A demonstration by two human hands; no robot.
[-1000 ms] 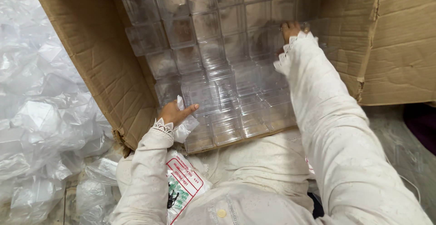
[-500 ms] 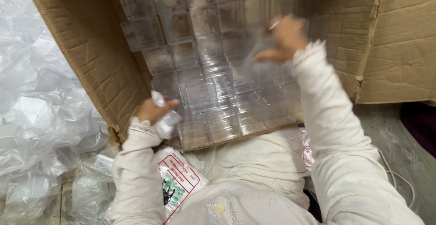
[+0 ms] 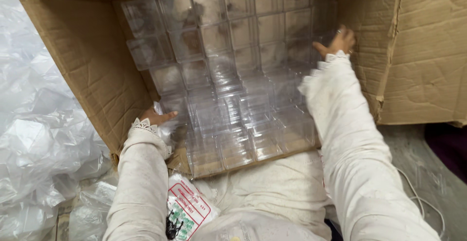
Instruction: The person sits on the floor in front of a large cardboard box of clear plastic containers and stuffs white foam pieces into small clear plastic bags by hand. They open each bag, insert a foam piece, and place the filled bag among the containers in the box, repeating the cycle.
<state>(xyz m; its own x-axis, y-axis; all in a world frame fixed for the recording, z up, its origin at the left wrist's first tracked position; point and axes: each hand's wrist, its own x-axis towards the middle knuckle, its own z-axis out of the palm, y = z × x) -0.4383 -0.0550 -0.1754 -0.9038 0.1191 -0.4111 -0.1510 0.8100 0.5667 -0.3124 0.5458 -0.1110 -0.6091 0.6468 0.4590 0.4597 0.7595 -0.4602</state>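
Hands [image 3: 156,117] [image 3: 337,41] seemingly on clear boxes [image 3: 228,75]

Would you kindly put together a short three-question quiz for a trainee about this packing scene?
1. True or false: the cardboard box holds rows of clear plastic containers.
2. Which hand reaches to the far side of the box by its flap: A) left hand, B) right hand?
3. What lies heaped left of the box?

Key:
1. True.
2. B; the left hand rests at the near left corner, against the containers.
3. Crumpled clear plastic wrap.
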